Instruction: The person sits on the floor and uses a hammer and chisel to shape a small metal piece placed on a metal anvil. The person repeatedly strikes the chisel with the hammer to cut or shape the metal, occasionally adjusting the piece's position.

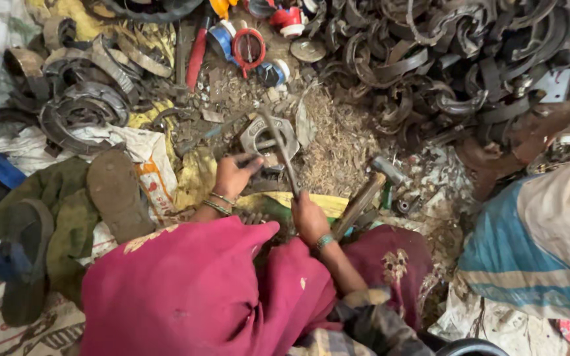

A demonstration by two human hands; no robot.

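Metal rod (pixel 282 153) slanting up and away over a square bracket (pixel 269 140) on the littered ground, gripped low in the right hand's (pixel 309 217) fist, left hand (pixel 233 175) pinching the bracket's near edge.

Left hand (pixel 233 175) covering near end of whatever it's gripping, so kind of thing not clear. Right hand (pixel 309 217) wrapping lower end of thin metal rod (pixel 280 148); rod tip blurring into debris, contact w/ square metal frame (pixel 268 138) not readable. Hammer (pixel 366 192) handle end disappearing behind right wrist. Pile of curved metal bands (pixel 456 59) running off top & right edges, pieces overlapping too much to count. Black round rim (pixel 471 347) getting cut by bottom edge. Striped sack (pixel 542 244) running off right edge. Small bits around red round part (pixel 249 46) too small to identify.
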